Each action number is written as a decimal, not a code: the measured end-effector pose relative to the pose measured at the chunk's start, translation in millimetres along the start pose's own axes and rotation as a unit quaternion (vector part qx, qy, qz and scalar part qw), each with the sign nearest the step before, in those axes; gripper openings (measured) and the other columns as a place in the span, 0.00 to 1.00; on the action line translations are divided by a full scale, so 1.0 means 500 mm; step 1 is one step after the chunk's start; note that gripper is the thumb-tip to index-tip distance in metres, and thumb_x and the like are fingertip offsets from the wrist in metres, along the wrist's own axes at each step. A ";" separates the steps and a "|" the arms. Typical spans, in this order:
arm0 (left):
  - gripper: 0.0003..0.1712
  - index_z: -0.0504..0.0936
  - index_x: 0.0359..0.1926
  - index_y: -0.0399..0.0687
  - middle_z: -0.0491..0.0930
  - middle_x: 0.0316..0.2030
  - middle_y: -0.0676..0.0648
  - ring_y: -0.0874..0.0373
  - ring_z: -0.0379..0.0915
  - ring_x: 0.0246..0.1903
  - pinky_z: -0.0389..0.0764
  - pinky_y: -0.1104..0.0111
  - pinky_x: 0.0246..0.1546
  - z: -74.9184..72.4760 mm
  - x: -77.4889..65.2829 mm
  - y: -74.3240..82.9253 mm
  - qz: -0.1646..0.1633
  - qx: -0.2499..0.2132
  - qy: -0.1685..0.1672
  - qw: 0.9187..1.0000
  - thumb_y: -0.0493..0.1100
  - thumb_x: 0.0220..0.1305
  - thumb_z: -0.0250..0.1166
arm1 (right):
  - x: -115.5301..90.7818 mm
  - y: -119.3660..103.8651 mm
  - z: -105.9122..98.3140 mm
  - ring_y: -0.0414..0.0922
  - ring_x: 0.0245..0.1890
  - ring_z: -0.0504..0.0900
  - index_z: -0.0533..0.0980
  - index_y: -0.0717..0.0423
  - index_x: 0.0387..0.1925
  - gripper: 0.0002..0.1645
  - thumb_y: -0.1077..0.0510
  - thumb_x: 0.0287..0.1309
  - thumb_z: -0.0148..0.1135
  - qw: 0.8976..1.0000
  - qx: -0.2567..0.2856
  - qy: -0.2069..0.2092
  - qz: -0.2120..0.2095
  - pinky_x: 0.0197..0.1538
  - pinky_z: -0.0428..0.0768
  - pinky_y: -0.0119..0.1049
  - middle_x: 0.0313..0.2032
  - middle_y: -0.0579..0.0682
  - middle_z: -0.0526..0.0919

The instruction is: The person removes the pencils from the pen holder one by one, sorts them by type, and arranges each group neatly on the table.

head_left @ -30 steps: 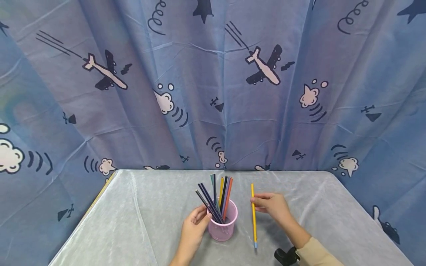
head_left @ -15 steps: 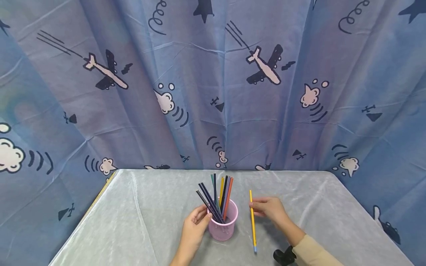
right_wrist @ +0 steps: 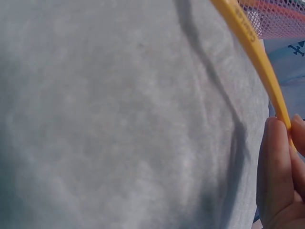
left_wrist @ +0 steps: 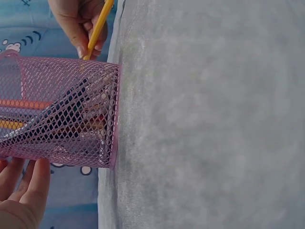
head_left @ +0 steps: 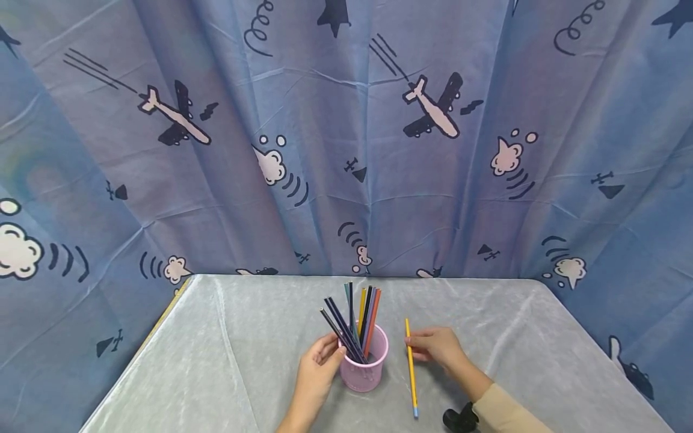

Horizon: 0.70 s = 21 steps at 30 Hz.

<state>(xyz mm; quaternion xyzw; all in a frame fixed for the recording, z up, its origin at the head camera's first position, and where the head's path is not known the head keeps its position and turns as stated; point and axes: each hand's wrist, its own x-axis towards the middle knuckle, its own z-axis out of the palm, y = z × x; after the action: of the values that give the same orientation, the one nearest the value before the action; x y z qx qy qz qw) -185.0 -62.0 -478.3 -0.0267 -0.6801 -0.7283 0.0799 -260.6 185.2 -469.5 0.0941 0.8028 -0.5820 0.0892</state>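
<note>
The right hand (head_left: 440, 347), pinching the pencil (head_left: 412, 380) toward its far end, has come nearer, right of the cup (head_left: 361, 376) on the surface (head_left: 260, 349); the left hand (head_left: 316, 374) grips the cup's left side as before.

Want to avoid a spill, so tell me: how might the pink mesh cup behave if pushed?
The pink mesh cup is probably light for its size, its walls being open mesh. It may tip if pushed near the rim, since the pencils rise well above it. The left hand at its side would likely help steady it.
</note>
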 end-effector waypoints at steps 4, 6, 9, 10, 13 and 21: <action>0.27 0.69 0.61 0.19 0.76 0.58 0.25 0.35 0.74 0.61 0.80 0.66 0.60 0.000 0.000 0.001 0.002 0.001 0.000 1.000 0.36 0.67 0.62 | 0.001 0.007 0.000 0.38 0.23 0.83 0.81 0.76 0.39 0.14 0.67 0.54 0.70 1.000 0.013 -0.010 -0.009 0.29 0.88 0.32 0.24 0.50 0.87; 0.27 0.69 0.60 0.19 0.76 0.58 0.25 0.36 0.74 0.60 0.81 0.66 0.60 0.000 -0.001 0.001 0.005 0.002 0.000 1.000 0.35 0.67 0.62 | 0.000 0.009 0.001 0.37 0.23 0.83 0.81 0.77 0.38 0.13 0.68 0.54 0.69 1.000 0.016 -0.014 -0.013 0.29 0.88 0.31 0.23 0.49 0.86; 0.27 0.69 0.60 0.18 0.76 0.57 0.24 0.36 0.75 0.60 0.81 0.66 0.59 -0.001 -0.001 0.001 0.014 0.005 0.000 1.000 0.35 0.67 0.62 | -0.001 0.011 0.001 0.37 0.23 0.83 0.80 0.79 0.39 0.14 0.69 0.54 0.68 0.999 0.026 -0.026 -0.016 0.29 0.87 0.30 0.23 0.49 0.86; 0.27 0.70 0.60 0.18 0.76 0.57 0.24 0.36 0.75 0.59 0.81 0.67 0.59 -0.001 -0.001 0.001 0.014 0.006 0.001 1.000 0.35 0.67 0.62 | -0.001 0.011 0.002 0.37 0.23 0.83 0.79 0.80 0.39 0.14 0.70 0.54 0.68 0.999 0.030 -0.029 -0.015 0.29 0.87 0.30 0.23 0.50 0.86; 0.27 0.70 0.60 0.19 0.76 0.57 0.25 0.36 0.76 0.59 0.81 0.70 0.58 0.000 -0.001 0.002 0.010 0.010 0.002 1.000 0.36 0.67 0.62 | 0.000 0.014 0.002 0.37 0.22 0.83 0.79 0.81 0.39 0.14 0.70 0.55 0.67 0.999 0.038 -0.037 -0.010 0.29 0.87 0.29 0.23 0.50 0.86; 0.28 0.70 0.60 0.19 0.77 0.57 0.25 0.35 0.75 0.59 0.81 0.65 0.59 0.000 -0.001 0.000 0.002 0.009 0.003 1.000 0.37 0.67 0.63 | 0.004 0.019 0.005 0.38 0.22 0.84 0.78 0.81 0.41 0.14 0.70 0.55 0.67 0.998 0.044 -0.035 -0.002 0.30 0.88 0.30 0.24 0.51 0.87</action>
<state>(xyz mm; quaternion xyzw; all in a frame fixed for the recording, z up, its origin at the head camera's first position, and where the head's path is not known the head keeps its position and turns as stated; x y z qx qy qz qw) -184.6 -62.2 -478.4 -0.0246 -0.6865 -0.7219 0.0836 -259.9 186.0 -479.6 0.0759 0.7732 -0.6196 0.1119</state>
